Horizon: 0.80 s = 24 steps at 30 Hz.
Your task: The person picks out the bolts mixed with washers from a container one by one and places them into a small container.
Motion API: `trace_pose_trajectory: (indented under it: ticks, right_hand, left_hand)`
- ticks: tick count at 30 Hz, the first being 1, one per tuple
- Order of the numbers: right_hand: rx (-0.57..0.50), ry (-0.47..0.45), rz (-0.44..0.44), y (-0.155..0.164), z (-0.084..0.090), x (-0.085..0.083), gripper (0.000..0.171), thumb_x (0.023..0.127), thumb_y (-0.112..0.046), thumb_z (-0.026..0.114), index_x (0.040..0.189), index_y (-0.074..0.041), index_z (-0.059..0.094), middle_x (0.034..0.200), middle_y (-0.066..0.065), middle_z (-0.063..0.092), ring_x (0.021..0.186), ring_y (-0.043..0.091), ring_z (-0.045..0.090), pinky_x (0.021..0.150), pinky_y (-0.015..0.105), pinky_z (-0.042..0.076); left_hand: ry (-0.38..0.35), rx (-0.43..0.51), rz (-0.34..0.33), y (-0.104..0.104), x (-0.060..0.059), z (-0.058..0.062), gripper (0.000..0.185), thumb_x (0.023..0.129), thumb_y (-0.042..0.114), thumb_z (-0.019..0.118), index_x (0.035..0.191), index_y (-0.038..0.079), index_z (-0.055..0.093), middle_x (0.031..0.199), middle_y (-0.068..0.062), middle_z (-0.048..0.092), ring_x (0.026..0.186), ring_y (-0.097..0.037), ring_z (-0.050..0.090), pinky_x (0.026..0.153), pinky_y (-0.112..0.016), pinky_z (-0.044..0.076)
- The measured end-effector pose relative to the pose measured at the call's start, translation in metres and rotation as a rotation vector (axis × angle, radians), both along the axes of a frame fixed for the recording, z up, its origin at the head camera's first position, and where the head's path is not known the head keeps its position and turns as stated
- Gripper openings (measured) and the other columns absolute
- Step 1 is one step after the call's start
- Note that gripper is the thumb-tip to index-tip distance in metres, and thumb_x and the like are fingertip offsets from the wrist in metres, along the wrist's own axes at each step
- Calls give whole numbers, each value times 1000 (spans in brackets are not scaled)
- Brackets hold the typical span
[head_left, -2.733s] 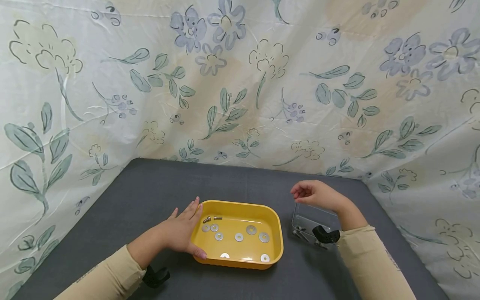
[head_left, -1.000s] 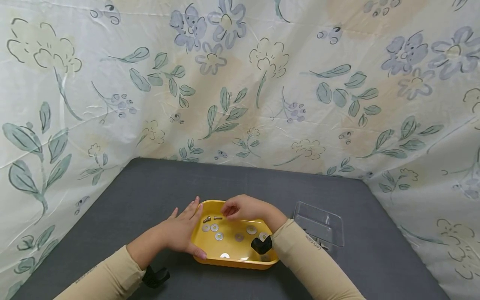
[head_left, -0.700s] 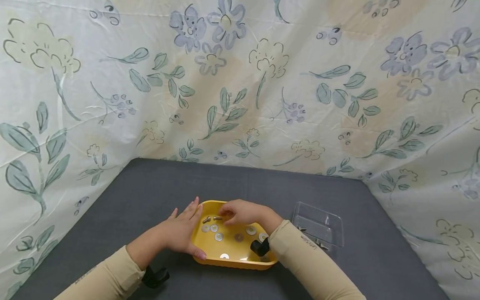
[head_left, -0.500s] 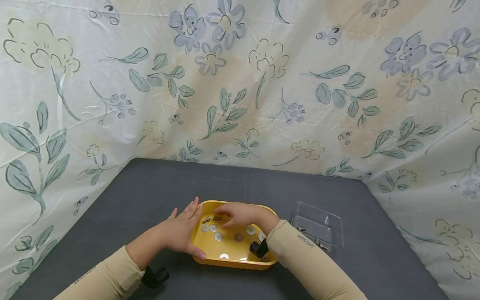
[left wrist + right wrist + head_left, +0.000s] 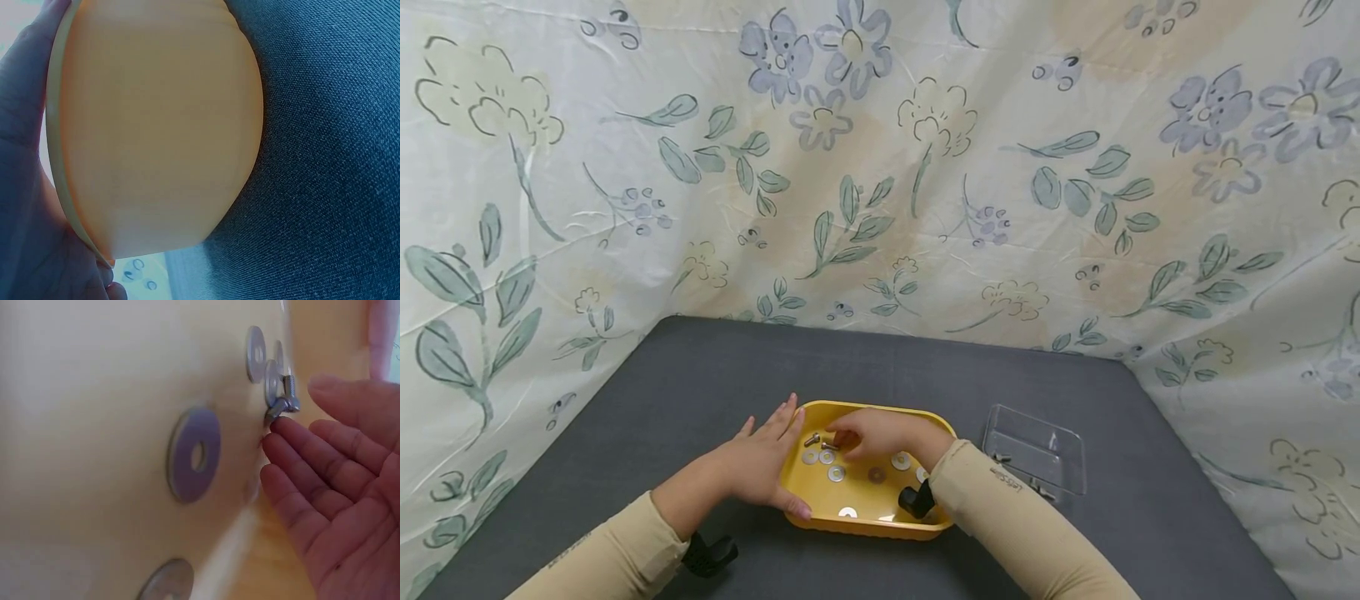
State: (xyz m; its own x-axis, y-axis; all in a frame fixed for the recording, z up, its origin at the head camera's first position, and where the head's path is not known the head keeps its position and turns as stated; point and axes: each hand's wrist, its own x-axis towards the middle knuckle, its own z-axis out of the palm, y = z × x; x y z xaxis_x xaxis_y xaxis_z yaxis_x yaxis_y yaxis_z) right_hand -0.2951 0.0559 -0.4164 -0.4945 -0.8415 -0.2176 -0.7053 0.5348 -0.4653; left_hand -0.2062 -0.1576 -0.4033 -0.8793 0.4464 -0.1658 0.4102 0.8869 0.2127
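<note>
1. Bolt (image 5: pixel 282 405) lies in the far left part of the yellow tray (image 5: pixel 940 433), close to two washers (image 5: pixel 262 362), and a fingertip of the right hand (image 5: pixel 880 433) touches its head.
2. Fingers (image 5: pixel 325 456) of the right hand are almost straight and a little spread, with the palm open; they hold nothing.
3. A second bolt (image 5: pixel 812 438) lies just to the left of the first one, near the left wall of the tray.
4. Left hand (image 5: pixel 760 462) rests flat against the left outer wall of the tray, fingers straight, thumb along the near corner; it does not grip anything.
5. The tray stands on the grey desk (image 5: pixel 700 375), near the front edge.
6. More washers are spread on the tray floor: one large washer (image 5: pixel 195 454) is just beside the right fingers, another (image 5: pixel 847 512) lies at the near wall.
7. A clear box (image 5: pixel 1037 446) stands on the desk to the right of the tray, apart from both hands; some small metal parts lie at its near side.
8. A flowered cloth (image 5: pixel 880 167) hangs behind and at both sides of the desk.
</note>
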Motion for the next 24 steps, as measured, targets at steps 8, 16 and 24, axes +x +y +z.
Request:
trace_pose_trajectory:
  ticks: [8,16,24]
  right_hand:
    - [12,14,24,-9,-1,3,41,85,-10,64,125,-6,55,89,-5,62,77,2,54,73,14,45]
    - [4,45,26,-14,-8,2,25,83,-9,66,108,-10,65,83,-5,58,69,2,50,65,13,44]
    - [-3,22,-6,-14,-13,0,18,79,-10,71,96,-12,63,78,-6,57,67,3,49,63,14,44]
  left_hand:
    - [-1,6,-6,-1,0,0,129,56,80,59,147,5,7,152,-13,-10,140,-27,1,103,-62,11]
    - [0,5,-4,-1,-1,-1,129,55,80,59,147,5,7,152,-12,-10,140,-27,0,103,-62,11]
    - [-7,15,-4,-1,-1,0,129,56,79,60,147,4,8,152,-13,-10,140,-27,1,103,-62,10]
